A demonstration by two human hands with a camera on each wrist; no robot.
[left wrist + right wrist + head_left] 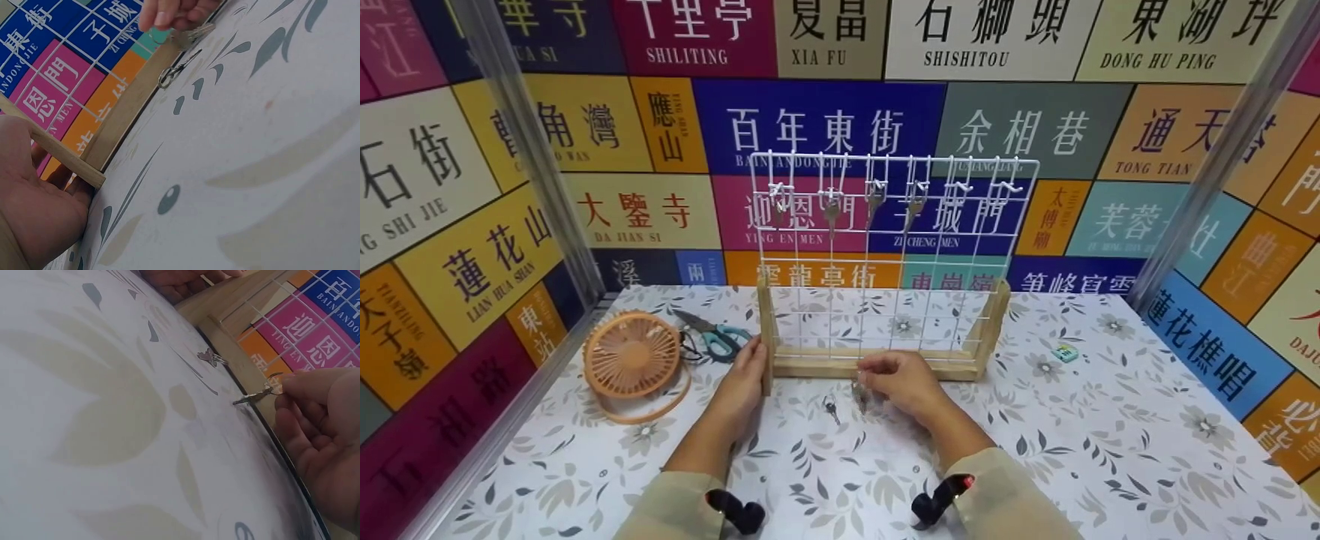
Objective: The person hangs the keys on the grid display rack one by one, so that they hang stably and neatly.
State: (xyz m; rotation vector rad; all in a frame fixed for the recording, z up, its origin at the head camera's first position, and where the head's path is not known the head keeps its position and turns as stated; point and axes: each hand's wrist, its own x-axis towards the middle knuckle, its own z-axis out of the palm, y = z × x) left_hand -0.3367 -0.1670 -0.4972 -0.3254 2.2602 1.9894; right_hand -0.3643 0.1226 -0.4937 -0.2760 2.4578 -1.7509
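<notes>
A white wire grid rack stands upright in a wooden frame on the table. My left hand grips the frame's left side piece, thumb on one side and fingers behind it. In front of the bottom bar, my right hand pinches the ring of a key between thumb and fingers, and the key hangs down just over the tabletop. Beside it, to the left, another key with a ring lies on the cloth. Several keys hang from hooks along the grid's upper part.
An orange fan stands at the left, with blue-handled scissors between it and the rack. A small green item lies right of the rack. Behind rises a wall of coloured panels with lettering. The tablecloth has a leaf print.
</notes>
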